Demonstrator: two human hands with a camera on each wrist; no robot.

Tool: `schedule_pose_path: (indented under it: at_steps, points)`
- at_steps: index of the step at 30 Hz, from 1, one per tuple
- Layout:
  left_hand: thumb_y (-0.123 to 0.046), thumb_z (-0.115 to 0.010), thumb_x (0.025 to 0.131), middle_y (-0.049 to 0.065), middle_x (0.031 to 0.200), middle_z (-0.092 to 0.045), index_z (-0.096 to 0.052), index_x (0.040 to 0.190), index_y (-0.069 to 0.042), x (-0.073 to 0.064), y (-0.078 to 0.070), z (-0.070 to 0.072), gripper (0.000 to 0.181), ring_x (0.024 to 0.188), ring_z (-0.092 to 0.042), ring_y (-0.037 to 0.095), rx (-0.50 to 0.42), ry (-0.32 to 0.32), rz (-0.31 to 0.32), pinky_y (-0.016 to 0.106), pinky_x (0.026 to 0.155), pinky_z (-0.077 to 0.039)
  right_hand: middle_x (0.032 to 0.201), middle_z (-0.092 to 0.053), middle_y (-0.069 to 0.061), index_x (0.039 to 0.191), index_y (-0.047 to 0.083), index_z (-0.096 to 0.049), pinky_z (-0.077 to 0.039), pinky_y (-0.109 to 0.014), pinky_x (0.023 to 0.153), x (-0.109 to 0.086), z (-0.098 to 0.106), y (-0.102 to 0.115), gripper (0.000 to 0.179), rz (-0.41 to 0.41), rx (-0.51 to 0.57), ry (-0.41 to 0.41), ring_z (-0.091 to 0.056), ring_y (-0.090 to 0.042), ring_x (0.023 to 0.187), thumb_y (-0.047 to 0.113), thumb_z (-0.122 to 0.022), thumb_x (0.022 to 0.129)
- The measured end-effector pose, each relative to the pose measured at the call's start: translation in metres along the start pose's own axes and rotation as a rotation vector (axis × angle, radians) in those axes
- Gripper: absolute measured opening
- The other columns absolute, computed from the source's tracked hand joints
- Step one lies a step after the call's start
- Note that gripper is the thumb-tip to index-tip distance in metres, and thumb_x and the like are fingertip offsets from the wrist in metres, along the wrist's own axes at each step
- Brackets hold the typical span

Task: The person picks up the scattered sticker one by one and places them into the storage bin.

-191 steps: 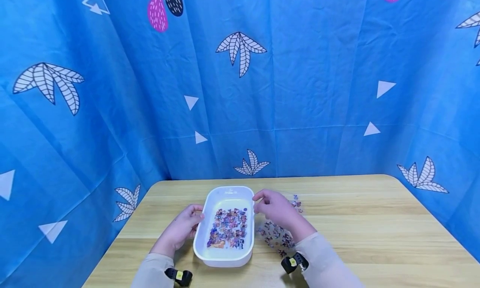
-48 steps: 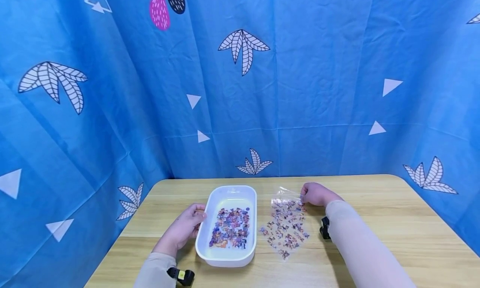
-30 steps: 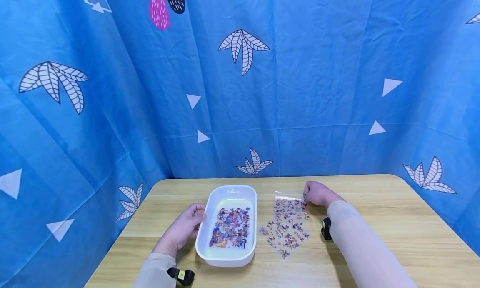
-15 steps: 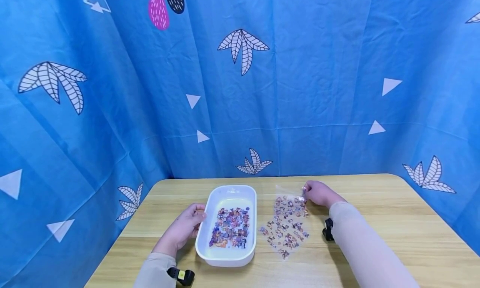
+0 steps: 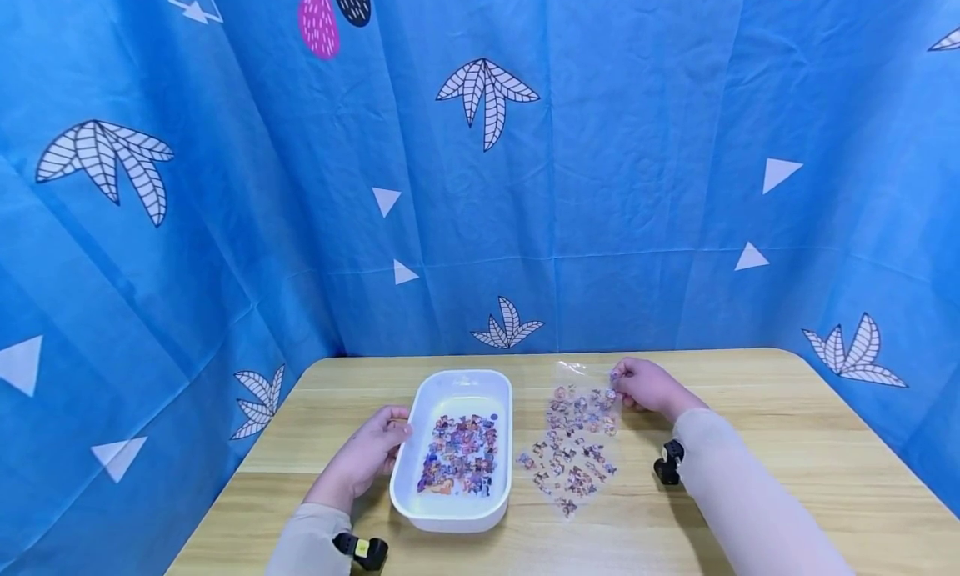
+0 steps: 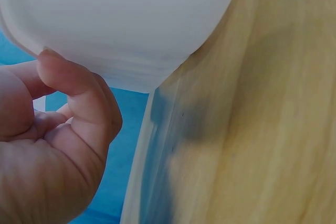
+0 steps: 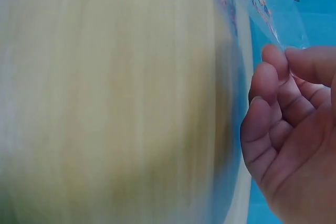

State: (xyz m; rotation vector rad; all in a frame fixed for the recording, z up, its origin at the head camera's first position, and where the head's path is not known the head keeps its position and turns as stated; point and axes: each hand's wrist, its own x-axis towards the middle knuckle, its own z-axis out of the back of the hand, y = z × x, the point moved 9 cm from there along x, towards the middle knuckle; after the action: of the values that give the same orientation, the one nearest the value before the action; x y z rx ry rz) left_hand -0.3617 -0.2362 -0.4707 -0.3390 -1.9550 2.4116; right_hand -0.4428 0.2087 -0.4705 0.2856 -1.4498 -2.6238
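A white plastic tub stands on the table with small colourful cartoon-like stickers on its floor. My left hand grips the tub's left side, and in the left wrist view its thumb and curled fingers pinch the rim. To the right, my right hand pinches the top right corner of a clear plastic sticker sheet between thumb and finger. That sheet is partly lifted, as the right wrist view shows. Under or beside it lies another diamond-shaped spread of stickers; whether both are separate sheets I cannot tell.
The wooden table has rounded back corners. A blue patterned curtain hangs behind it and along both sides. Each wrist wears a small black camera, such as the right wrist camera.
My right hand has left the tub's right rim and taken the sheet's corner. Over the last second it raises the corner slightly and shifts a little right. The left hand stays at the tub.
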Motion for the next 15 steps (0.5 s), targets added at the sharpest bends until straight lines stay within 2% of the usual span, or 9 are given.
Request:
schedule_pose_path:
  at_steps: [10, 15]
  points:
    - [-0.015, -0.051, 0.106, 0.020, 0.111, -0.060, -0.046, 0.137, -0.002, 0.000, 0.001, 0.000, 0.035, 0.091, -0.063, 0.028, -0.004, -0.008, 0.014, 0.041, 0.075, -0.058, 0.084, -0.060, -0.010, 0.107, -0.001, -0.058, -0.049, -0.033, 0.061, -0.009, 0.012, 0.007, 0.015, 0.031, 0.012, -0.047, -0.056, -0.024, 0.073, 0.011, -0.050, 0.103]
    - [-0.015, -0.051, 0.106, 0.020, 0.111, -0.060, -0.046, 0.137, -0.002, 0.000, 0.001, 0.000, 0.035, 0.091, -0.063, 0.028, -0.005, -0.008, 0.011, 0.040, 0.074, -0.058, 0.083, -0.060, -0.011, 0.106, -0.001, -0.057, -0.048, -0.036, 0.064, -0.012, 0.017, 0.016, 0.015, 0.080, -0.020, -0.076, -0.056, -0.029, 0.074, 0.012, -0.051, 0.103]
